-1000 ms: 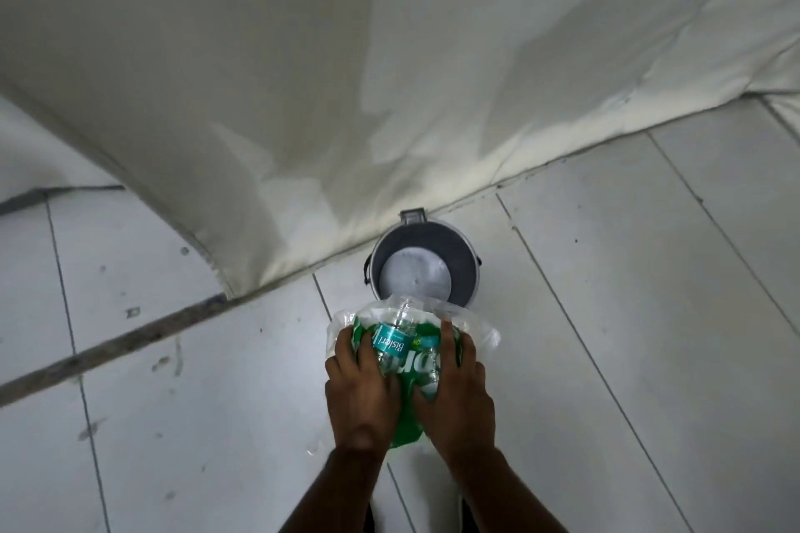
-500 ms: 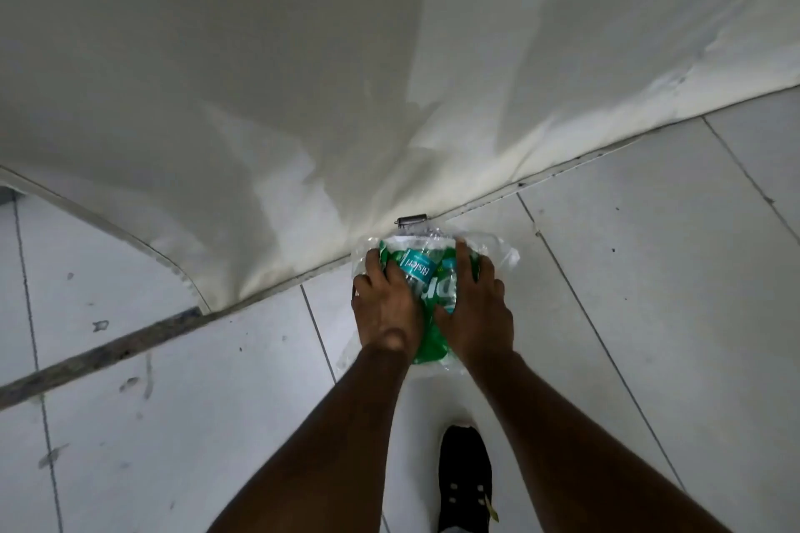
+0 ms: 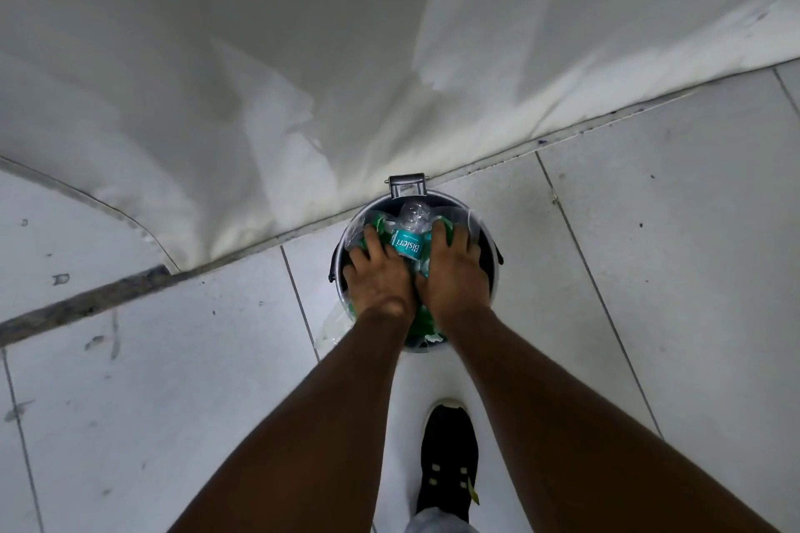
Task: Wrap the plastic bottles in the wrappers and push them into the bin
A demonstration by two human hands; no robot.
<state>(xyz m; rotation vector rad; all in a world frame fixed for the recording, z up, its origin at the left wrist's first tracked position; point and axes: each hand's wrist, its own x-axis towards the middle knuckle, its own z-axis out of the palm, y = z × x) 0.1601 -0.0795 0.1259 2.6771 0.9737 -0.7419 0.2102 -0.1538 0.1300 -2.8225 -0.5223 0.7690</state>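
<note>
A round grey metal bin (image 3: 488, 247) stands on the tiled floor against a white wall. A bundle of crushed plastic bottles (image 3: 409, 232), one with a teal label, sits in clear and green wrappers (image 3: 335, 327) inside the bin's mouth. My left hand (image 3: 377, 278) presses on the bundle's left side, palm down with fingers spread over it. On the right side my right hand (image 3: 454, 273) does the same. Part of the clear wrapper hangs over the near left rim. The inside of the bin is hidden by the bundle.
The bin has a dark hinge bracket (image 3: 406, 185) at its far rim, close to the wall's base. My black shoe (image 3: 448, 459) stands on the white floor tiles just behind the bin. A dark strip (image 3: 86, 307) runs across the floor at the left.
Both hands carried the wrapped bundle forward from in front of the bin and lowered it into the bin's mouth. The camera leaned forward and my shoe came into view.
</note>
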